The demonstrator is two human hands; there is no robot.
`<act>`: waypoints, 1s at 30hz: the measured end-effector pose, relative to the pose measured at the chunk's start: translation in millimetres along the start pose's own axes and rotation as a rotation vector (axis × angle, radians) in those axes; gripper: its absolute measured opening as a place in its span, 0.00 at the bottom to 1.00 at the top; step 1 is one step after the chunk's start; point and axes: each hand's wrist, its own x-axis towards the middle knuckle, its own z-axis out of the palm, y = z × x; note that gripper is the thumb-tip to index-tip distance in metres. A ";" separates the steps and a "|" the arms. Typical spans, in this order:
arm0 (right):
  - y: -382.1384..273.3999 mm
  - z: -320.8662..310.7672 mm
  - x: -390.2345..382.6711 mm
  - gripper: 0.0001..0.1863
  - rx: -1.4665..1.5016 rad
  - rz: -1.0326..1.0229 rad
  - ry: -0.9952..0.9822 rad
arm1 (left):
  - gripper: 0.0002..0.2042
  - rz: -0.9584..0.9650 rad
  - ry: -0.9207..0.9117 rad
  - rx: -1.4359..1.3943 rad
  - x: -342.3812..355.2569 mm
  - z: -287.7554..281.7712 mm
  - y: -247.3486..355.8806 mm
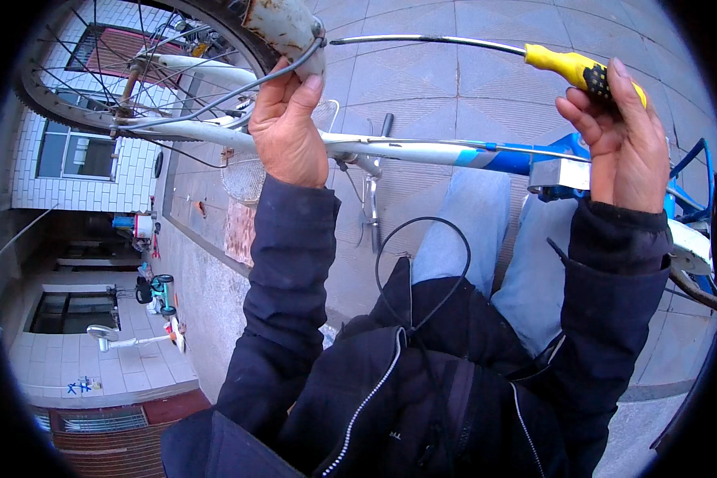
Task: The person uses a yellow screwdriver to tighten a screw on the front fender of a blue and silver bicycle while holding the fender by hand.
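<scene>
A bicycle lies upside down before me, its white-and-blue frame (422, 150) running across the view. My left hand (289, 135) is closed on the end of a white, rust-stained mudguard (283, 24), beside the spoked wheel (52, 114). A grey cable (215, 102) bends past those fingers around the mudguard's end. My right hand (625, 143) grips the yellow-and-black handle of a screwdriver (554, 62). Its long shaft points left, with the tip close to the mudguard's end; whether they touch I cannot tell.
Handlebars (374, 183) and a wire basket (244, 177) sit below the frame, near the paving (502, 56). A black cable loop (425, 219) shows in front of my jacket. Tiled walls (80, 179) and a small green wheeled toy (163, 293) are at the left.
</scene>
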 end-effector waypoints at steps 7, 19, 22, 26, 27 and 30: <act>1.9 0.7 1.2 0.22 0.018 -0.007 0.000 | 0.18 0.002 -0.006 -0.023 0.4 -0.3 -1.9; 2.2 -0.8 2.7 0.23 0.020 0.022 -0.028 | 0.16 -0.014 -0.033 0.001 -1.4 -2.1 -0.9; 2.1 -0.5 3.9 0.24 0.021 0.034 -0.030 | 0.16 -0.015 -0.033 0.007 -0.8 -0.2 -1.2; 1.2 2.0 4.4 0.27 -0.080 0.057 0.016 | 0.16 -0.024 -0.026 0.018 -0.8 -1.4 -0.2; 0.5 2.7 4.0 0.27 -0.117 0.060 0.032 | 0.17 -0.026 -0.007 0.016 -0.5 -1.0 0.5; -4.6 1.6 2.7 0.29 -0.212 0.075 0.102 | 0.19 -0.035 0.039 0.014 -0.5 1.5 0.8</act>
